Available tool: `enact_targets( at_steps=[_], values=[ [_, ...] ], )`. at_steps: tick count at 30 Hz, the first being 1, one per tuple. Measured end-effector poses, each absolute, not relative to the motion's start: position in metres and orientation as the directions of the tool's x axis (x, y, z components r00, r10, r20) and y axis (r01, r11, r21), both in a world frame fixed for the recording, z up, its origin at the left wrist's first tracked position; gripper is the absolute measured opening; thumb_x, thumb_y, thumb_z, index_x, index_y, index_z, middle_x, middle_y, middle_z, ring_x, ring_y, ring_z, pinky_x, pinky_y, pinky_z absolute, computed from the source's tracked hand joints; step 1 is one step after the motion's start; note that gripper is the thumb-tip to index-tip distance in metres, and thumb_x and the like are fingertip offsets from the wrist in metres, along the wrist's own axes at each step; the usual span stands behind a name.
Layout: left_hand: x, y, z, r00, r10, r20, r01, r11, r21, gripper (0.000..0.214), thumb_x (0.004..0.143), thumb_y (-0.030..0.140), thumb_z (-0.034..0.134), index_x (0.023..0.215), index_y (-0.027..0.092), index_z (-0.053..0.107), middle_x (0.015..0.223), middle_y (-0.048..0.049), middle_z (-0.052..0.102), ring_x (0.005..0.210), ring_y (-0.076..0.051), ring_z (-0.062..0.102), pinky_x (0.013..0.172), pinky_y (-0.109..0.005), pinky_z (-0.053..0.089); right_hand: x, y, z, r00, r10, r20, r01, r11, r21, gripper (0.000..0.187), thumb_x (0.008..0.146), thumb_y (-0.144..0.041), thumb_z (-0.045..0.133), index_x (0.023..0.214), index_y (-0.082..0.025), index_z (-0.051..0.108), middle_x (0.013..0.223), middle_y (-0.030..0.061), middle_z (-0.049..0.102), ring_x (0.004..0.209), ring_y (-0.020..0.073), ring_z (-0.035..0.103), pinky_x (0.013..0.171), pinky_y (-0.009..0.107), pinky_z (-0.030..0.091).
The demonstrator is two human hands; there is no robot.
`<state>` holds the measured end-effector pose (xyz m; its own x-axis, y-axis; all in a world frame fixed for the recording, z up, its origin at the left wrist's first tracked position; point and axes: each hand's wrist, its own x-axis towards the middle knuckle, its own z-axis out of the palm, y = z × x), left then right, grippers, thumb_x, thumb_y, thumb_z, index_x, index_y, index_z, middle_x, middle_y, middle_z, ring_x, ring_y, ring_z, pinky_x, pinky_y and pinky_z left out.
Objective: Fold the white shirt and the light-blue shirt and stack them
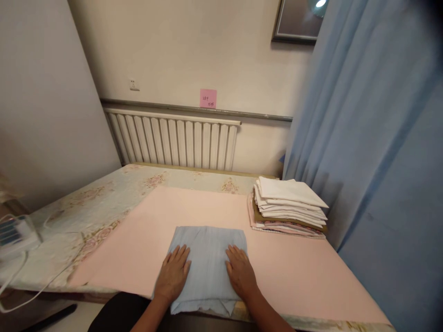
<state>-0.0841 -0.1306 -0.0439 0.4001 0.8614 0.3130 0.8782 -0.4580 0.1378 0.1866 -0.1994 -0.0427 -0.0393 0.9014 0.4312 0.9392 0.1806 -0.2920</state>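
A light blue cloth (207, 267), folded into a rough rectangle, lies on a pink sheet (145, 240) at the table's front edge. Its near end hangs slightly over that edge, with a loose fold showing. My left hand (173, 272) rests flat on the cloth's left side, fingers stretched out and pointing away from me. On the opposite side my right hand (240, 272) presses flat as well, fingers extended. Neither hand grips anything. Beyond my right hand sits a stack of folded cloths (290, 203), white on top, with brown and pink layers below.
A flowered tablecloth (114, 189) shows around the pink sheet. At the left edge are a white device (20, 237) and its cable (44, 288). A blue curtain (374, 138) hangs close on the right. A white radiator (173, 138) stands behind the table.
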Motion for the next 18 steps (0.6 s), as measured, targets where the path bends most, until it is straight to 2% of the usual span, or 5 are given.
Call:
enact_targets(
  at_steps=[18],
  values=[
    [-0.0850, -0.1266, -0.0499, 0.398, 0.857, 0.328, 0.883, -0.455, 0.116, 0.050, 0.094, 0.044, 0.030, 0.136, 0.025, 0.047, 0.144, -0.0020, 0.045, 0.135, -0.024, 0.036, 0.109, -0.045, 0.030, 0.1860, -0.1998, -0.0384, -0.013, 0.906, 0.424, 0.928, 0.169, -0.332, 0.038, 0.088, -0.019, 0.044, 0.124, -0.020, 0.057, 0.136, 0.0059, 0.053, 0.130, 0.0235, 0.043, 0.110, 0.046, 0.032]
  ],
)
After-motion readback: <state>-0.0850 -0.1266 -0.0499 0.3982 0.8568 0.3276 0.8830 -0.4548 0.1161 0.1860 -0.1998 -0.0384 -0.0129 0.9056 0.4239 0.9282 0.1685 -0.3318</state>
